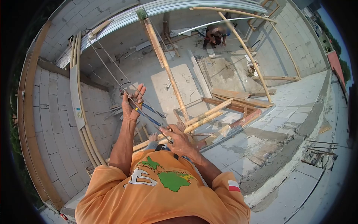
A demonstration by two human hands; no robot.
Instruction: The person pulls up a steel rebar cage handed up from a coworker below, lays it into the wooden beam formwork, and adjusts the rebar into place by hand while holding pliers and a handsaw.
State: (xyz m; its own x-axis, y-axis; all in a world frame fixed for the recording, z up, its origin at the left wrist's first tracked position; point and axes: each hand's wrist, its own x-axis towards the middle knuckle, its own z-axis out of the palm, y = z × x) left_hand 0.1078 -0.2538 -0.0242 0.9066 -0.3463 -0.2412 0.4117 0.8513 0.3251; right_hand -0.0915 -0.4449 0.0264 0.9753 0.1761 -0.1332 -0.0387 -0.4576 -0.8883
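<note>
My left hand point(131, 106) is raised in front of me, some fingers stretched up and the others curled around a blue-handled tool point(150, 118) that looks like pincers. Its two handles point down toward my right hand, and its jaws are hidden at my palm. Long thin steel bars with bent stirrups point(108, 67) slant from the upper left wall down past my left hand. My right hand point(178, 140) is closed around the lower end of a steel bar point(159, 128), near my waist.
Bamboo poles point(204, 117) cross just ahead of my feet. An upright wooden post point(164, 65) stands beyond. Below lies a concrete floor point(175, 80) with scattered debris, where another person point(215, 34) crouches. Block walls point(52, 100) surround the space; boards point(238, 100) lie right.
</note>
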